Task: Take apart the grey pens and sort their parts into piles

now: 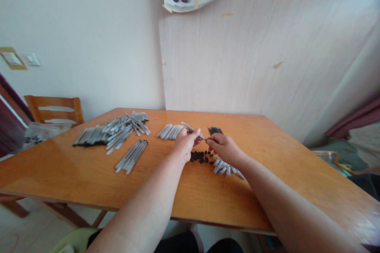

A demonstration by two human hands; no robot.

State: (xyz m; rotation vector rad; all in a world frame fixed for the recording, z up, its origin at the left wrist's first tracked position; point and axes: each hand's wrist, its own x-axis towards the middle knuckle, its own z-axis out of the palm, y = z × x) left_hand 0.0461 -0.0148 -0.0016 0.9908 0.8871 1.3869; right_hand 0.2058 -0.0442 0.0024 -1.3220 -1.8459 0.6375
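My left hand (187, 141) is closed around a whitish, see-through pen barrel (187, 126), which slants from upper left to lower right. At the barrel's lower right end, my right hand (224, 146) is closed in a pinch; whatever lies between its fingertips is too small to make out. Under the hands, small black plugs (202, 157) lie scattered on the table. A heap of whitish pen caps (227, 167) sits below my right wrist. Just behind the right hand are thin dark refills (215, 130). A row of pale barrels (170, 131) lies left of my left hand.
On the left of the wooden table (166, 174) is a large pile of pens (124, 124) with black ends. A smaller bundle of pens (132, 157) lies in front of it. A wooden chair (55, 108) stands at the far left, and a wall rises behind the table.
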